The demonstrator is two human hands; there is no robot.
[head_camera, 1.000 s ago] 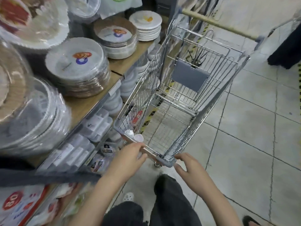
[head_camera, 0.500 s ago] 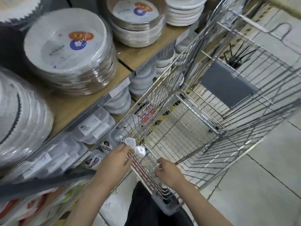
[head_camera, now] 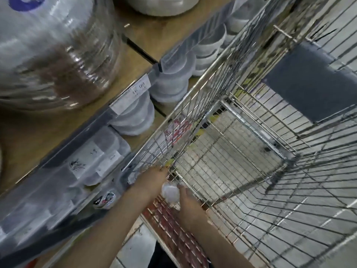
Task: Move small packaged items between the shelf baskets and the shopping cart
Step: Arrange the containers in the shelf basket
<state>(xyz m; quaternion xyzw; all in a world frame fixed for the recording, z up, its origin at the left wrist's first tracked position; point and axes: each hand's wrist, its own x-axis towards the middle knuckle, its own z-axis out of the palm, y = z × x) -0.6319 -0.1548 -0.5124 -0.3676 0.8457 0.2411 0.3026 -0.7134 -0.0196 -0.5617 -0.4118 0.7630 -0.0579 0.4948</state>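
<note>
Both my hands meet at the near-left corner of the cart (head_camera: 193, 105), and the small white packs (head_camera: 170, 192) sit right between them, pressed against the wire. My left hand (head_camera: 149, 179) comes in from the shelf side with its fingers hidden behind the packs; it looks to be holding them, though the blur keeps me from seeing the fingers curl. My right hand (head_camera: 190, 205) lies just below and to the right of the packs, touching them; whether it pinches them or only steadies them I cannot tell.

I judge the step in hand is getting the packs over the rim and down into the cart. To do it well I would lift them clear of the top wire first, then lower them close to the wire floor before letting go, so that light packs do not bounce or slip through the mesh.

Beyond the grip, up and left, the shelf (head_camera: 154, 35) carries stacked white tubs (head_camera: 170, 84) and wrapped plates (head_camera: 54, 55); I would keep my left elbow away from them.
</note>
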